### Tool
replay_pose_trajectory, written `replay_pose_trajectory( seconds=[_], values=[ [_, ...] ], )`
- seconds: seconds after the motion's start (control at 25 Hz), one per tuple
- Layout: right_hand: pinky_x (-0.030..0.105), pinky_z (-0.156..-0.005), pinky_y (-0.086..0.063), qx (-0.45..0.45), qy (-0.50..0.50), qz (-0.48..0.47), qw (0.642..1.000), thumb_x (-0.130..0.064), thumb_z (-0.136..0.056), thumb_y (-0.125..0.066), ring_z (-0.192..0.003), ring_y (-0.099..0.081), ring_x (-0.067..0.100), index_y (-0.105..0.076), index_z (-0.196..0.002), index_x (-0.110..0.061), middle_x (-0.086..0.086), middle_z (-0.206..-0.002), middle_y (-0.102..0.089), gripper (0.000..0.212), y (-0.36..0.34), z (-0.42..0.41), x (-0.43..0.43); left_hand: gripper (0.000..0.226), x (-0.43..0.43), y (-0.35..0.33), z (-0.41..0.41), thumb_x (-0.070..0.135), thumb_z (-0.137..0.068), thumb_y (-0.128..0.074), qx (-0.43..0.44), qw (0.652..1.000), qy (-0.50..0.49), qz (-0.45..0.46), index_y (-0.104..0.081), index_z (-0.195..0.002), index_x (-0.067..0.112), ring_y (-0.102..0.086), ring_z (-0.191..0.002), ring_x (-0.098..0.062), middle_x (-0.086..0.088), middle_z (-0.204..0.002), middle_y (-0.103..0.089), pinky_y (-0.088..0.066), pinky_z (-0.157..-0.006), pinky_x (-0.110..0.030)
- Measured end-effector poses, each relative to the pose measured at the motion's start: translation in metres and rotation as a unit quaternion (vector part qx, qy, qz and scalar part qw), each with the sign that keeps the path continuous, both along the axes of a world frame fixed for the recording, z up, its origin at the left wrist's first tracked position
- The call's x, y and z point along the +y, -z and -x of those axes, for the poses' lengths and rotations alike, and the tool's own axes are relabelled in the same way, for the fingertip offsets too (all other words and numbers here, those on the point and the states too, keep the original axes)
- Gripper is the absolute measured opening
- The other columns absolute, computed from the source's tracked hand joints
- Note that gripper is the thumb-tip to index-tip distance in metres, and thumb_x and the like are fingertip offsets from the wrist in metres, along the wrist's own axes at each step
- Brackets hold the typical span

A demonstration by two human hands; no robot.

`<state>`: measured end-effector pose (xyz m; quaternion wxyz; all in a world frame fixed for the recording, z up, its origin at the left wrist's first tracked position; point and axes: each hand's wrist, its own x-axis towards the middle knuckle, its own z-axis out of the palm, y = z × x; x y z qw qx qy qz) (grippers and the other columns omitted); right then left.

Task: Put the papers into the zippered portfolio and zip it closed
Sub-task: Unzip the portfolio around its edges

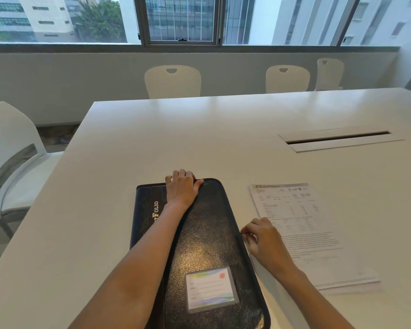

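Observation:
A black zippered portfolio (pixel 207 236) lies closed and flat on the white table (pixel 199 129), with a label card on its near cover. My left hand (pixel 182 188) rests on its far edge, fingers curled over that edge. My right hand (pixel 263 241) is at the portfolio's right edge, fingertips pinched at the zipper track on what looks like the small zipper pull. A stack of printed papers (pixel 306 231) lies on the table just right of the portfolio, partly under my right wrist.
A cable slot (pixel 337 138) is set into the table at the far right. White chairs stand behind the table (pixel 173 80) and at its left side (pixel 12 148). Windows fill the far wall.

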<state>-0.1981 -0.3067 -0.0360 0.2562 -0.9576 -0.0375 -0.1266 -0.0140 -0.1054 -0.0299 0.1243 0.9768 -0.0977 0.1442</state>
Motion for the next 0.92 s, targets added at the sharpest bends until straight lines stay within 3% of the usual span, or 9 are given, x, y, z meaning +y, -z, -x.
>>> replay_pose_trajectory(
  seconds=[0.16, 0.28, 0.4, 0.48, 0.64, 0.92],
  values=[
    [0.018, -0.070, -0.045, 0.000, 0.020, -0.002, 1.000, -0.006, -0.084, -0.064, -0.084, -0.051, 0.011, -0.072, -0.090, -0.010, 0.002, -0.089, -0.067, 0.010, -0.002, 0.000, 0.005, 0.033, -0.012, -0.008, 0.029, 0.023, -0.094, -0.048, 0.015, 0.997, 0.071, -0.019, -0.056, -0.126, 0.016, -0.048, -0.117, -0.026, -0.009, -0.127, -0.055, -0.037, -0.099, -0.044],
    [0.022, -0.070, -0.043, -0.003, 0.019, 0.000, 1.000, -0.006, -0.084, -0.064, -0.084, -0.052, 0.015, -0.070, -0.088, -0.010, 0.002, -0.088, -0.065, 0.008, -0.002, 0.001, 0.006, 0.038, -0.025, -0.008, 0.070, 0.025, -0.093, -0.049, 0.040, 0.982, 0.183, 0.016, -0.054, -0.131, 0.024, -0.041, -0.127, -0.025, -0.007, -0.139, -0.048, -0.030, -0.107, -0.049],
    [0.023, -0.068, -0.039, -0.019, 0.019, -0.006, 1.000, -0.006, -0.083, -0.064, -0.082, -0.049, 0.015, -0.070, -0.087, -0.010, 0.003, -0.086, -0.065, 0.009, -0.001, 0.003, 0.006, 0.031, -0.044, -0.003, 0.106, 0.030, -0.094, -0.045, 0.088, 0.963, 0.250, 0.041, -0.062, -0.120, 0.028, -0.029, -0.137, -0.023, -0.003, -0.146, -0.041, -0.013, -0.114, -0.053],
    [0.023, -0.067, -0.038, -0.028, 0.018, -0.007, 0.999, -0.005, -0.084, -0.063, -0.080, -0.047, 0.014, -0.070, -0.087, -0.009, 0.005, -0.085, -0.065, 0.008, -0.002, 0.005, 0.006, 0.029, -0.053, 0.000, 0.118, 0.033, -0.094, -0.044, 0.095, 0.962, 0.252, 0.045, -0.065, -0.111, 0.022, -0.027, -0.138, -0.022, -0.003, -0.146, -0.041, -0.006, -0.115, -0.055],
    [0.027, -0.066, -0.044, -0.039, 0.001, -0.002, 0.999, -0.005, -0.084, -0.065, -0.079, -0.049, 0.016, -0.069, -0.085, -0.008, 0.005, -0.083, -0.065, 0.005, -0.004, 0.015, 0.004, 0.034, -0.056, 0.001, 0.124, 0.038, -0.096, -0.042, 0.048, 0.970, 0.238, 0.026, -0.064, -0.105, 0.015, -0.036, -0.129, -0.022, -0.004, -0.133, -0.049, -0.014, -0.114, -0.052],
    [0.010, -0.066, -0.034, -0.032, -0.022, -0.015, 0.999, -0.007, -0.081, -0.071, -0.077, -0.046, 0.010, -0.067, -0.082, -0.012, -0.002, -0.082, -0.063, 0.006, 0.005, 0.071, -0.007, 0.038, -0.058, 0.002, 0.121, 0.047, -0.094, -0.046, 0.015, 0.967, 0.247, 0.057, -0.068, -0.091, 0.016, -0.042, -0.121, -0.020, 0.000, -0.125, -0.053, -0.019, -0.110, -0.044]
  ],
)
